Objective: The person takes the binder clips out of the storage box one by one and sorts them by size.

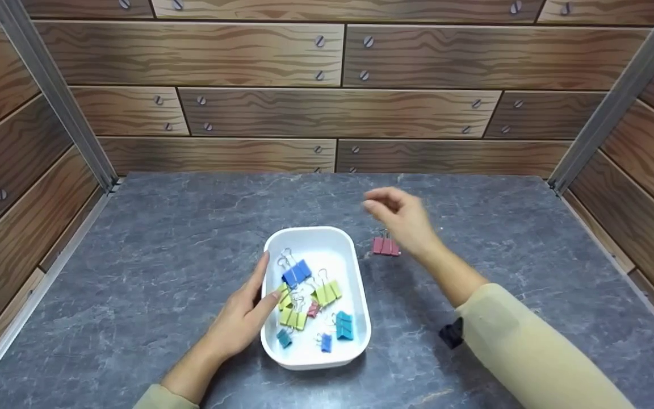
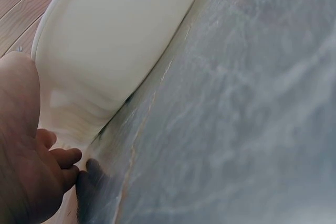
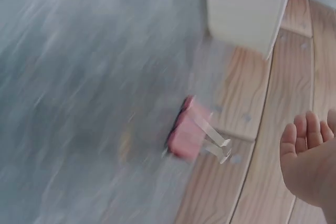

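My left hand [image 1: 240, 321] rests against the left wall of the white tray [image 1: 355, 267], its fingers [image 1: 260, 276] straight and lying along the rim, holding nothing. In the left wrist view, my fingertips [image 2: 62, 157] sit at the foot of the tray's outer wall [image 2: 105, 51], where it meets the grey stone-patterned worktop [image 1: 162, 244].

My right hand [image 1: 402, 218] hovers above the worktop just right of the tray's far corner. Its fingers [image 1: 378, 200] are loosely bent and a little apart, gripping nothing. In the right wrist view, these fingers [image 3: 307, 129] show relaxed and empty at the edge of the picture, blurred.

A pink binder clip [image 1: 386, 246] lies on the worktop just right of the tray, below my right hand and apart from it. The right wrist view shows this pink binder clip [image 3: 188, 129] with its silver wire handles pointing away from the worktop, well clear of the tray's corner [image 3: 247, 9].

Inside the tray lie more binder clips: a blue one [image 1: 296, 273] towards the far end, yellow-green ones [image 1: 327, 293] in the middle, another yellow-green pair [image 1: 293, 318] nearer my left hand, a small pink one [image 1: 313, 310] among them, and teal ones [image 1: 344, 326] at the near end. A small black thing [image 1: 451, 335] sits on the worktop right of the tray, beside my right sleeve [image 1: 525, 352]; I cannot tell what it is.
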Demonstrator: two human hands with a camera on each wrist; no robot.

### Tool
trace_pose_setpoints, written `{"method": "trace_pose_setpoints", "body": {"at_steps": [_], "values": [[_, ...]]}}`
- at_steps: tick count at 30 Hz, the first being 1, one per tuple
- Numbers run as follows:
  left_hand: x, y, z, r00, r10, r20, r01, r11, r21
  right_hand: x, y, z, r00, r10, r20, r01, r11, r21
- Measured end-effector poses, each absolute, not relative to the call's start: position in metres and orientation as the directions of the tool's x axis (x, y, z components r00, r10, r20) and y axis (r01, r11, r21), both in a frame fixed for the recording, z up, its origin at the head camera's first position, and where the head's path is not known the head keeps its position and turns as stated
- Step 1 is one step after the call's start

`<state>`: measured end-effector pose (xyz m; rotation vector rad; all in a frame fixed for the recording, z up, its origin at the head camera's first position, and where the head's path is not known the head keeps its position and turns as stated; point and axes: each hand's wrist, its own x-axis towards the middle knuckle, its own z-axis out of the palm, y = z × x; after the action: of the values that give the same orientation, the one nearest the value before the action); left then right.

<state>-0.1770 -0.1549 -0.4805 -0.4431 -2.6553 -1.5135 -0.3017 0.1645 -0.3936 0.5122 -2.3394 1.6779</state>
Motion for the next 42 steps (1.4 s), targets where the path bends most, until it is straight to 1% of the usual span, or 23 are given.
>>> {"method": "trace_pose_setpoints", "body": {"at_steps": [4, 8, 13, 22, 27, 32, 38, 42], "values": [[-0.178, -0.156, -0.48, -0.958, 0.215, 0.188, 0.272, 0.484, 0.832, -0.297, 0.14, -0.39, -0.903, -0.274, 0.331, -0.406, 0.287, -0.868], [-0.177, -0.156, -0.478, -0.961, 0.206, 0.185, 0.264, 0.484, 0.834, -0.296, 0.118, -0.392, -0.899, -0.357, 0.254, -0.367, 0.297, -0.882], [-0.175, -0.155, -0.48, -0.966, 0.2, 0.162, 0.241, 0.486, 0.84, -0.295, 0.1, -0.4, -0.881, -0.434, 0.188, -0.344, 0.316, -0.884], [-0.175, -0.155, -0.48, -0.961, 0.209, 0.179, 0.261, 0.484, 0.835, -0.296, 0.082, -0.41, -0.829, -0.538, 0.151, -0.377, 0.34, -0.862], [-0.175, -0.155, -0.48, -0.959, 0.215, 0.182, 0.266, 0.472, 0.84, -0.295, 0.073, -0.416, -0.811, -0.574, 0.11, -0.372, 0.362, -0.855], [-0.175, -0.156, -0.482, -0.958, 0.218, 0.188, 0.271, 0.466, 0.842, -0.294, 0.065, -0.423, -0.799, -0.594, 0.096, -0.377, 0.369, -0.85], [-0.176, -0.156, -0.481, -0.956, 0.218, 0.196, 0.279, 0.475, 0.835, -0.295, 0.06, -0.429, -0.813, -0.578, 0.071, -0.365, 0.413, -0.834], [-0.176, -0.156, -0.481, -0.956, 0.221, 0.195, 0.279, 0.467, 0.839, -0.296, 0.058, -0.431, -0.825, -0.561, 0.068, -0.378, 0.46, -0.803]]}}
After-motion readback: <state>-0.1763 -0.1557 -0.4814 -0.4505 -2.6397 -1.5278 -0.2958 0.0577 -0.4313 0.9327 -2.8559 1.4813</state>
